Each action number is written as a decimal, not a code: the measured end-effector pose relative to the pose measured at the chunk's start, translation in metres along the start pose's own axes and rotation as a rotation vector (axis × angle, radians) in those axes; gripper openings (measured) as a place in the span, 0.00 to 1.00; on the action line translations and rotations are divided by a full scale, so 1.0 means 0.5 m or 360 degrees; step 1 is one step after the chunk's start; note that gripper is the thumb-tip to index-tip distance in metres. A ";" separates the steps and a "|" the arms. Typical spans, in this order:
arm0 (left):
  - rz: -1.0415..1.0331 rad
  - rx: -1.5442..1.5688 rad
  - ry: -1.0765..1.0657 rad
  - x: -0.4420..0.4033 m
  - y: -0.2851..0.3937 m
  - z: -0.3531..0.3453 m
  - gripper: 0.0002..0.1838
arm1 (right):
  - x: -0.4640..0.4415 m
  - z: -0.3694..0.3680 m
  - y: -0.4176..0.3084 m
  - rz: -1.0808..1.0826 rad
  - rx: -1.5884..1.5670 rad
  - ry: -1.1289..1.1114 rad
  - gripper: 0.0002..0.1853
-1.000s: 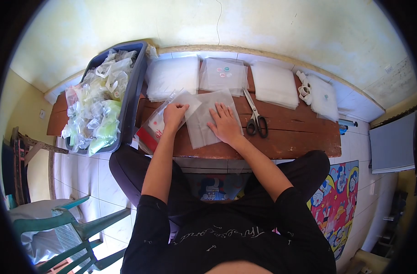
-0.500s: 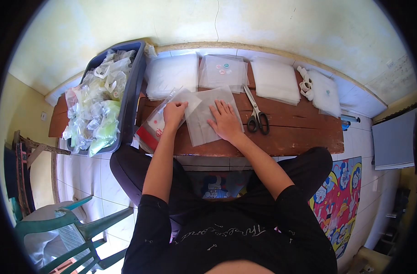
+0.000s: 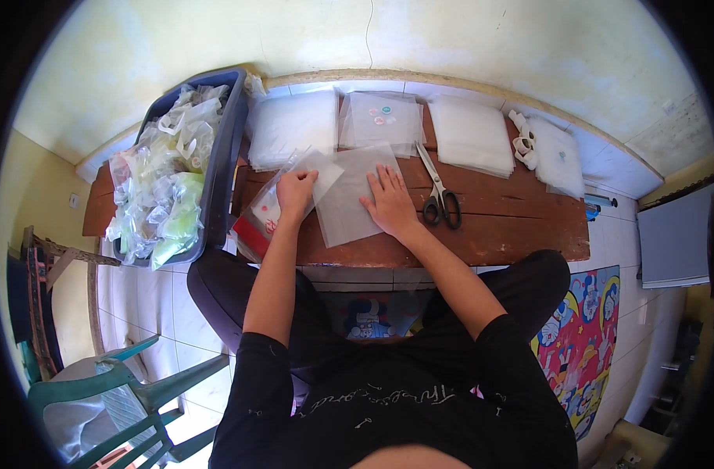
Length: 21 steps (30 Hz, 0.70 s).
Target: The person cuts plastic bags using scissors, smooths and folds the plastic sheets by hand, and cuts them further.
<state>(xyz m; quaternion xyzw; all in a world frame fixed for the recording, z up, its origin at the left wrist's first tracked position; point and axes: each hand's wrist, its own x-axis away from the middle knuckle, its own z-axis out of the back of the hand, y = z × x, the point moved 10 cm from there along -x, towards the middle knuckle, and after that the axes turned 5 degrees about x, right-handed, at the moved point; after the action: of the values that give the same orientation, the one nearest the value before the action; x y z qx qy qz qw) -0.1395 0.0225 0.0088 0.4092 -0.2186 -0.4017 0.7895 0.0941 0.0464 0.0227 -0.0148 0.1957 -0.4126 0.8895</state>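
A: Pinching with the left hand (image 3: 296, 195)! Thumb and fingertips on a translucent plastic flap (image 3: 326, 173), fingers curled in.

B: Loose, or joined to anything?

A: Can't tell from up here.

B: And with the right hand (image 3: 393, 206)?

A: Pressing down, palm low, fingers spread on a frosted rectangular plastic sheet (image 3: 344, 211). Stretches from under that palm toward the left hand.

B: Beneath the left wrist?

A: Peeking out there, a clear plastic packet with red print (image 3: 264, 212) and a bright red strip (image 3: 250, 237).

B: Just right of the right hand?

A: Silver-bladed scissors with black looped handles (image 3: 437, 188), blades pointing away!

B: Ahead of the hands?

A: Past the left, a thick square stack of whitish plastic sheets (image 3: 293, 129); past the right, thin clear sheets with round pink and teal stickers (image 3: 382, 117). Farther right, a second whitish square stack (image 3: 472, 137).

B: Off left of the left hand?

A: A dark blue plastic bin (image 3: 225, 168), heaped with crumpled plastic bags (image 3: 169, 172). Under the work, a reddish-brown wooden table (image 3: 513, 227).
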 end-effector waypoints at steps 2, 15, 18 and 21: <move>-0.0006 -0.0040 -0.0027 -0.005 -0.002 0.000 0.19 | -0.002 0.001 -0.003 0.0001 -0.0011 0.0000 0.31; -0.0003 -0.0197 -0.0116 0.010 -0.006 0.015 0.18 | -0.051 -0.042 -0.028 -0.0044 0.0033 -0.0153 0.38; 0.0005 -0.0217 -0.0100 0.011 -0.010 0.017 0.17 | -0.055 -0.051 -0.008 -0.0093 0.0061 -0.0166 0.39; 0.0015 -0.0199 -0.0079 0.011 -0.011 0.017 0.17 | -0.055 -0.048 0.017 -0.0092 0.0106 -0.0166 0.40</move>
<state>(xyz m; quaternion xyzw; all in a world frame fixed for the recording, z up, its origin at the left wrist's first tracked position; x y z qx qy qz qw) -0.1445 0.0122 0.0094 0.3480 -0.2145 -0.4209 0.8098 0.0758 0.0756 0.0080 -0.0123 0.1347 -0.4432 0.8862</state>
